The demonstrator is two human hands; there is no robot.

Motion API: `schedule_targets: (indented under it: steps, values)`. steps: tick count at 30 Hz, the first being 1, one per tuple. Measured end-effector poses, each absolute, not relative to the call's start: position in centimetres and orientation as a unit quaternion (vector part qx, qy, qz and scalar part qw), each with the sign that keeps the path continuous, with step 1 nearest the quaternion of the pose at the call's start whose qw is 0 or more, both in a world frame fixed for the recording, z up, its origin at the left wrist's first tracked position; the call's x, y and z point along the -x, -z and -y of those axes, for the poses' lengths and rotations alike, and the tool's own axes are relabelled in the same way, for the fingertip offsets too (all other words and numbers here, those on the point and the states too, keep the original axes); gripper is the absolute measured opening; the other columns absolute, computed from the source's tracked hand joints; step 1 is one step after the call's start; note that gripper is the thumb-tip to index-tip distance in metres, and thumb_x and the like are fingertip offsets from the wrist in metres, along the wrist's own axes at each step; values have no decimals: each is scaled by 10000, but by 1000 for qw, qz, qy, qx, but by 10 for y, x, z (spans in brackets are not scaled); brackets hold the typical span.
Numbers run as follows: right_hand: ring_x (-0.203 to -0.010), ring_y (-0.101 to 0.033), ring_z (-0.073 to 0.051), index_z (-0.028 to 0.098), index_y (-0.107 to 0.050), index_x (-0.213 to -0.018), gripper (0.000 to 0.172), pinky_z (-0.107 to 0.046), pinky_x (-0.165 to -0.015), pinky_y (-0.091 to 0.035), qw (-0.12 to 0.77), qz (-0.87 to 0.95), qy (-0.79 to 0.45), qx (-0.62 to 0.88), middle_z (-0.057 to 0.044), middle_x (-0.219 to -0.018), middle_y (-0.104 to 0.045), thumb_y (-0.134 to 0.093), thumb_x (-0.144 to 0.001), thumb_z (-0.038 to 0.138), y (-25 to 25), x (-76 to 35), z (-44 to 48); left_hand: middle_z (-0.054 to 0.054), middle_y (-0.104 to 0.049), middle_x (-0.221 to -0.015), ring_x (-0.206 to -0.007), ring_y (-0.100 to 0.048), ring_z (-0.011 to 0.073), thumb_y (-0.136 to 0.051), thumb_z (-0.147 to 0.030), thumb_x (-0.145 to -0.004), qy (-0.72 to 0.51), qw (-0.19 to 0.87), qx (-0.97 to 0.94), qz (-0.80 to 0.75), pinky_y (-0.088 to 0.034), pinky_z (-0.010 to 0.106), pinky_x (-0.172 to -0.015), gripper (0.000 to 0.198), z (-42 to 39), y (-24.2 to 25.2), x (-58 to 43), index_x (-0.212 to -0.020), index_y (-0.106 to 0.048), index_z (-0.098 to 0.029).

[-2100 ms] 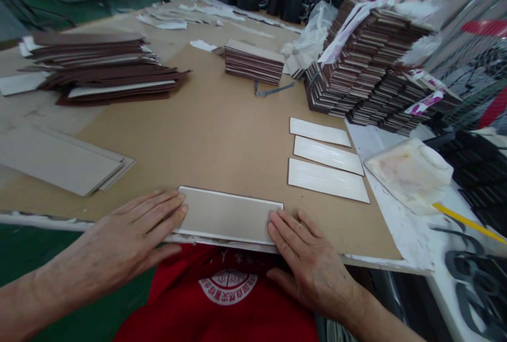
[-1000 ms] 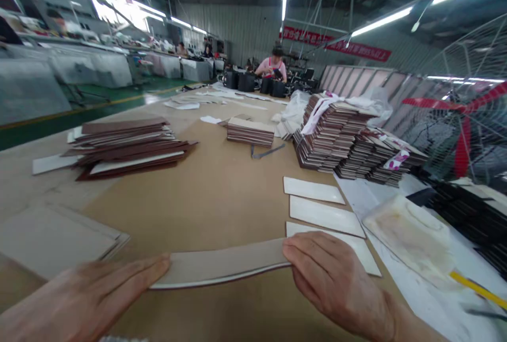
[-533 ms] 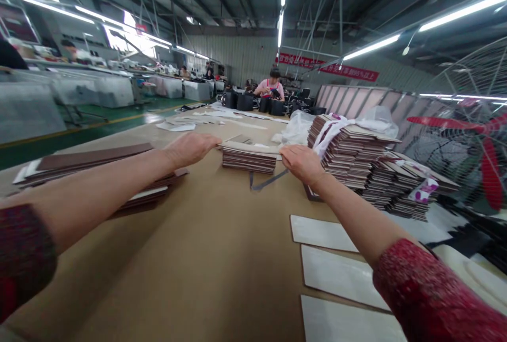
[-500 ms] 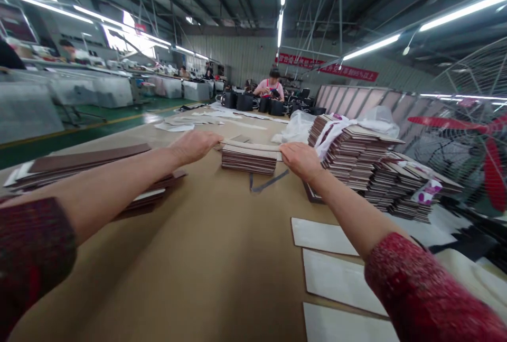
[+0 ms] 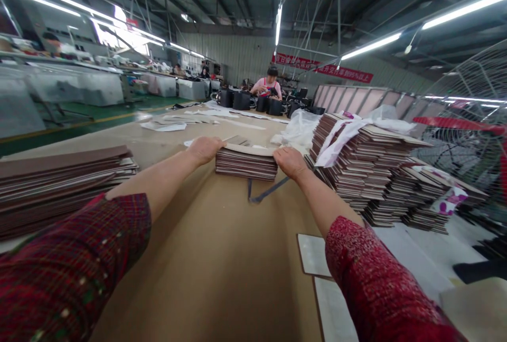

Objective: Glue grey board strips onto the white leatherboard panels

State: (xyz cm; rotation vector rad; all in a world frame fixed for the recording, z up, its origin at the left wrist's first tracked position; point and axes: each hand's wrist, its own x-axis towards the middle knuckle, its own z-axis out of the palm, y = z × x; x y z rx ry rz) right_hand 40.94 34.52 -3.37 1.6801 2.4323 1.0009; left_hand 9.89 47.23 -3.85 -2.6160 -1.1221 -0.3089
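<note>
A small pile of brown-and-white panels (image 5: 246,165) lies on the tan-covered table (image 5: 222,257) before me. At its top is a pale, slightly bowed panel (image 5: 249,150), with one hand at each end. My left hand (image 5: 206,149) is closed on the left end, its fingertips partly hidden. At the right end my right hand (image 5: 291,162) grips with bent fingers. A dark grey strip (image 5: 266,193) lies bent on the table just in front of the pile.
Tall panel stacks (image 5: 356,157) with white wrapping stand at the right, and a brown panel stack (image 5: 59,188) at the left. White panels (image 5: 315,255) lie by my right forearm. A fan (image 5: 467,130) is at far right. A co-worker (image 5: 269,85) sits beyond black bags.
Both hands have come down with the pale panel, which now sits closer to the pile. The view has shifted forward, and less of the white panels at lower right shows.
</note>
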Motion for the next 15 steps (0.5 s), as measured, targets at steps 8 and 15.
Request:
schedule_targets:
  steps: [8,15]
  values:
    - [-1019,-604,-293,68,-672,-1099,265,-393,-898,-366,15,-795,-303,-525,-186,-1083,-707,-426,-1007,90,43,-415,-351,57,-659,-1353,-1238,-632,219,-473,-122,-926,92,116,912,383,-489,326,-1039,445,-477,44,-94,-1304,-637,-289]
    - [-1142,-593,-290,94,-682,-1174,302,-408,-1021,-337,-6,-811,-265,-522,-184,-1180,-707,-494,-939,73,43,-419,-339,69,-666,-1344,-1248,-623,233,-495,-132,-866,108,74,917,376,-478,326,-1054,439,-475,44,-90,-1254,-666,-247]
